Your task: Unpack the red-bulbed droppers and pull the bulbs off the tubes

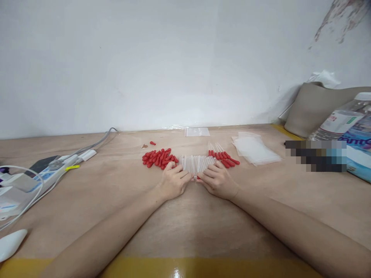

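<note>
My left hand (176,180) and my right hand (218,180) meet low over the table, fingers curled inward. Between their fingertips a short clear end and a bit of red rubber bulb (198,178) show; the fingers hide the rest. The clear end is on the left hand's side, the red on the right hand's. Just behind lies a row of clear glass dropper tubes (193,163). By my left hand is a heap of loose red rubber bulbs (159,158). Beyond my right hand lie several droppers with red bulbs (224,156), their clear tips pointing away.
Clear plastic bags (256,148) lie stacked to the right, and another bag (197,132) lies by the wall. At left are a power strip (55,170) with cables and a white object (13,244). A plastic bottle (337,121) stands by a grey-beige container (305,108).
</note>
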`<state>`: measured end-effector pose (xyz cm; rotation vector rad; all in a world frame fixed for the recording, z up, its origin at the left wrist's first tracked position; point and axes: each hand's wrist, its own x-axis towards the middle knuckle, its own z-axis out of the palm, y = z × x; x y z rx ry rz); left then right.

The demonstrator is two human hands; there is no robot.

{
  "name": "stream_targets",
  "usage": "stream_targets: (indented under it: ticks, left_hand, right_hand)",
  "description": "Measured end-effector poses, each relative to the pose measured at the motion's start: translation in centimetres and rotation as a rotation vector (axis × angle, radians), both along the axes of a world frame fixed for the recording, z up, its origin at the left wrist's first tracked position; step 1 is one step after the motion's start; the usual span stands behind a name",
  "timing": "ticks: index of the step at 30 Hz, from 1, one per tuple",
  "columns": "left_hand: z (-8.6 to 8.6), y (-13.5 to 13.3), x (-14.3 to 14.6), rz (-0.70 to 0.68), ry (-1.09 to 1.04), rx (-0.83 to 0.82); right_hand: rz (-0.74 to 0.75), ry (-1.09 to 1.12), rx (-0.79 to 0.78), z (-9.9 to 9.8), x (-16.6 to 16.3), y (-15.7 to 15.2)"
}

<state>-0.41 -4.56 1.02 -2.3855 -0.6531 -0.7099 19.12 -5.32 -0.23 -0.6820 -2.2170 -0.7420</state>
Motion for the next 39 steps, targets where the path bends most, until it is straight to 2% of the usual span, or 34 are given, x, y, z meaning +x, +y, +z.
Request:
stream_targets:
  ticks: [5,8,11,13,16,19,23,26,31,36,39]
  left_hand:
    - [0.0,0.5,-1.8,-0.002,-0.032,-0.090]
    - [0.0,0.9,-3.9,0.105,-0.144,-0.128]
    - [-0.2,1.2,-4.6,0.122,-0.218,-0.210]
    - [-0.4,1.4,-4.2,0.136,-0.275,-0.281]
    - [-0.4,1.8,-2.9,0.158,-0.312,-0.371]
    - [-0.1,2.5,-1.6,0.136,-0.334,-0.385]
    - [-0.2,3.4,-0.2,0.110,-0.411,-0.367]
    - [-0.6,3.5,0.9,0.089,-0.441,-0.388]
    - [-0.7,2.3,1.6,0.035,-0.411,-0.413]
    - [-0.2,0.7,-0.5,0.051,-0.331,-0.376]
    - [-0.2,0.5,-1.8,0.106,-0.213,-0.386]
  right_hand:
    - [0.000,0.038,0.008,-0.4,1.8,0.3]
    - [-0.070,0.202,-0.098,-0.7,3.7,0.8]
    - [-0.086,0.314,-0.233,-0.5,4.9,1.2]
    - [-0.126,0.415,-0.349,-0.2,5.2,1.6]
    - [-0.267,0.544,-0.509,0.1,5.7,2.4]
    - [-0.361,0.611,-0.570,0.1,6.6,3.4]
    - [-0.410,0.696,-0.664,0.2,7.2,3.9]
    - [-0.405,0.662,-0.698,0.3,7.0,3.4]
    - [-0.432,0.474,-0.690,0.6,6.3,2.5]
    - [-0.538,0.497,-0.602,1.5,6.9,3.3]
    - [-0.643,0.478,-0.734,2.6,7.1,5.0]
